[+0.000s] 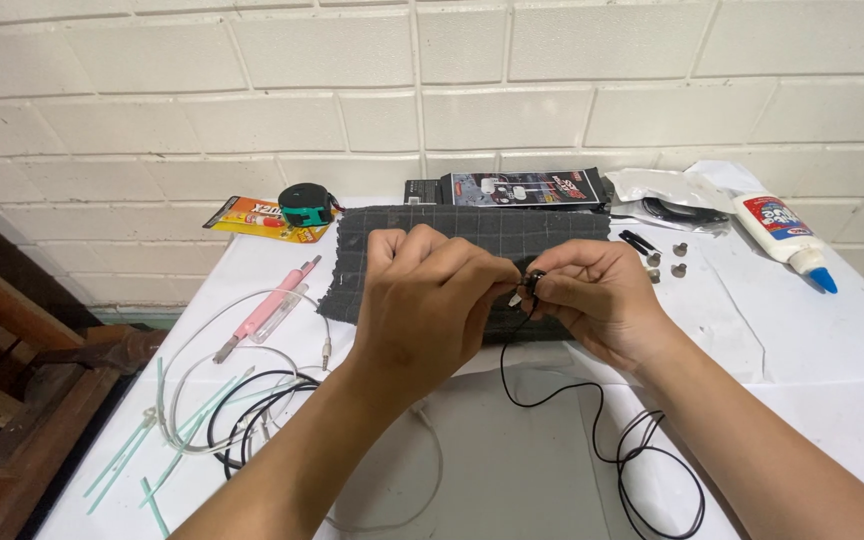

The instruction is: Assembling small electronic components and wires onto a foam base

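A small black earbud on a thin black cable is pinched between the fingertips of the left hand and the right hand, both closed narrowly on it above a dark checked cloth. The cable is trailed down over the white table. A pink tool, coiled wires and a glue bottle are laid nearby.

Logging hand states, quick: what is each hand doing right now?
Left hand: closed, fingertips pinching at the small black earbud.
Right hand: closed, holding the same earbud, its thin black cable hanging down.
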